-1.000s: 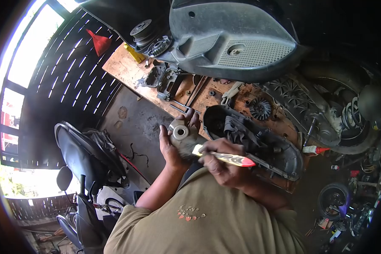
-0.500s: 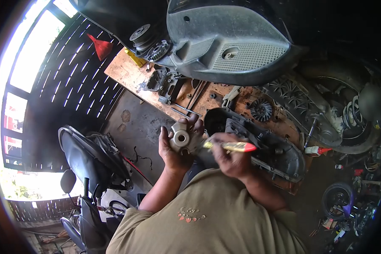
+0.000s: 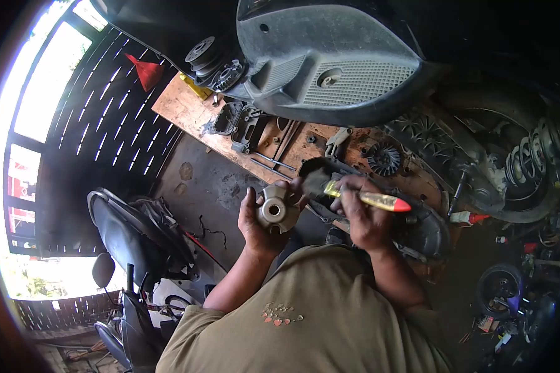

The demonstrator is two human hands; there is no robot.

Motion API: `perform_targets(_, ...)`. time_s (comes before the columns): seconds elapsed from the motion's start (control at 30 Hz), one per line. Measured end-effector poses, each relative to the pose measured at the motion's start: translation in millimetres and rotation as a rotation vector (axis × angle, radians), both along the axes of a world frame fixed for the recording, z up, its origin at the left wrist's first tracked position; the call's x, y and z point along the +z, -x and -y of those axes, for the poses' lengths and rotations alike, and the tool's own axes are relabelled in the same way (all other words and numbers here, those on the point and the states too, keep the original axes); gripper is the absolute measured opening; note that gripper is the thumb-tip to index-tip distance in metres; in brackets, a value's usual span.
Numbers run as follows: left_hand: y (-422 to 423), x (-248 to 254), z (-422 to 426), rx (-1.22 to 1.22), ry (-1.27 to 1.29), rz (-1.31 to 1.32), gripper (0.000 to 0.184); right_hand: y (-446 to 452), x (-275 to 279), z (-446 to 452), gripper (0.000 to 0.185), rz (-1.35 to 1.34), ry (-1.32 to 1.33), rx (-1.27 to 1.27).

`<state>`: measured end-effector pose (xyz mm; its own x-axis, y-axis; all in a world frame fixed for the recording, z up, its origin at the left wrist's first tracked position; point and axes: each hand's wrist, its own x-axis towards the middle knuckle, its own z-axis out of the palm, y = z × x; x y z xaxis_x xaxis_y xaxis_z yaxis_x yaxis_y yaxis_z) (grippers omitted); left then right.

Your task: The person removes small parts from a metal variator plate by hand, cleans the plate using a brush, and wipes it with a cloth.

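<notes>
My left hand (image 3: pixel 254 225) is closed around a lobed metal part (image 3: pixel 285 219) with a round hole in its middle, which faces up. A paintbrush (image 3: pixel 384 201) with a yellow handle and a red end sits in the closed fingers of my right hand (image 3: pixel 370 227). Its dark bristles point left, apart from the metal part and over the edge of a dark engine casing (image 3: pixel 438 233). The casing lies on the wooden bench beyond my right hand, which hides some of it.
On the wooden bench (image 3: pixel 180 102) lie a finned fan wheel (image 3: pixel 384 160), metal rods (image 3: pixel 274 163) and a housing (image 3: pixel 247 130). A scooter floorboard (image 3: pixel 354 81) overhangs the bench. A red funnel (image 3: pixel 147 73) hangs at left, above a scooter seat (image 3: pixel 121 227). A red-capped bottle (image 3: pixel 466 217) lies at right.
My right hand has drawn the paintbrush to the right, away from the metal part. My left hand has tilted the part slightly and shifted a little right with it.
</notes>
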<state>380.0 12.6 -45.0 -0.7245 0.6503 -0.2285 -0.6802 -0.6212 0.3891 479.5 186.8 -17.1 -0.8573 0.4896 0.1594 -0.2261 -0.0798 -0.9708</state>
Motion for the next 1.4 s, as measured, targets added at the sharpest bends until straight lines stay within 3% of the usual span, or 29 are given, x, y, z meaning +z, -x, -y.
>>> perform_targets(0.07,-2.8,-1.7,-2.0,0.007,0.063,0.051,0.065,-2.6,4.3,4.0,0.020,-0.114,-0.122,0.156)
perform_targets(0.13,-6.5,5.3,-10.5,-0.040,-0.041,0.039,0.064,1.4,1.1,14.0,0.019,-0.168,-0.162,0.326)
perform_targets(0.23,-2.0,-4.8,-7.4,-0.026,0.052,0.010,0.062,6.0,-24.6,14.3,0.018,-0.074,-0.055,0.211)
perform_targets(0.3,-3.7,-6.8,-6.7,0.019,0.181,0.051,0.063,-0.4,-35.1,-0.6,0.018,0.019,-0.287,-0.027)
perform_targets(0.33,-5.7,-9.1,-5.6,0.012,0.139,0.045,0.063,-3.8,-39.4,-16.0,0.018,0.019,-0.583,-0.157)
perform_targets(0.37,-6.9,-10.9,-4.8,0.007,0.098,0.040,0.063,-13.3,-46.9,-25.3,0.018,0.118,-0.587,-0.218)
perform_targets(0.47,-6.5,-13.7,2.2,0.004,0.042,0.075,0.064,-47.6,-69.1,-50.9,0.015,0.230,-0.196,-0.282)
perform_targets(0.67,-1.6,-24.8,8.7,-0.008,0.113,0.081,0.066,-125.4,-107.4,-82.4,0.016,0.496,-0.366,-0.442)
perform_targets(0.7,-1.9,-24.4,7.3,-0.029,0.105,0.080,0.066,-130.0,-101.8,-81.2,0.029,0.567,-0.465,-0.475)
perform_targets(0.73,-3.1,-22.6,5.1,-0.036,0.102,0.082,0.066,-132.0,-96.6,-78.5,0.029,0.569,-0.467,-0.482)
perform_targets(0.8,-7.4,-16.3,-1.6,-0.065,0.147,0.130,0.068,-135.4,-79.6,-71.5,0.053,0.965,-0.510,-0.486)
perform_targets(0.83,-8.4,-15.5,-4.5,-0.067,0.142,0.131,0.068,-138.2,-78.2,-74.2,0.073,1.095,-0.547,-0.427)
perform_targets(0.93,-9.5,-11.3,-11.1,-0.132,0.082,0.164,0.072,-138.1,-67.3,-73.7,0.076,1.067,-0.567,-0.403)
perform_targets(1.1,-12.0,-8.5,-14.4,-0.192,0.081,0.174,0.075,-109.0,-66.0,-68.0,0.061,0.888,-0.861,-0.465)
perform_targets(1.23,-14.5,-8.4,-10.6,-0.199,0.097,0.166,0.074,-71.0,-58.6,-54.0,0.044,0.961,-1.026,-0.285)
perform_targets(1.33,-15.5,-7.3,-4.0,-0.182,0.144,0.151,0.071,-56.8,-78.4,-65.5,0.033,1.056,-0.988,-0.173)
perform_targets(1.4,-16.1,-4.8,0.7,-0.143,0.155,0.148,0.069,-52.3,-77.6,-75.9,0.019,0.871,-0.990,-0.186)
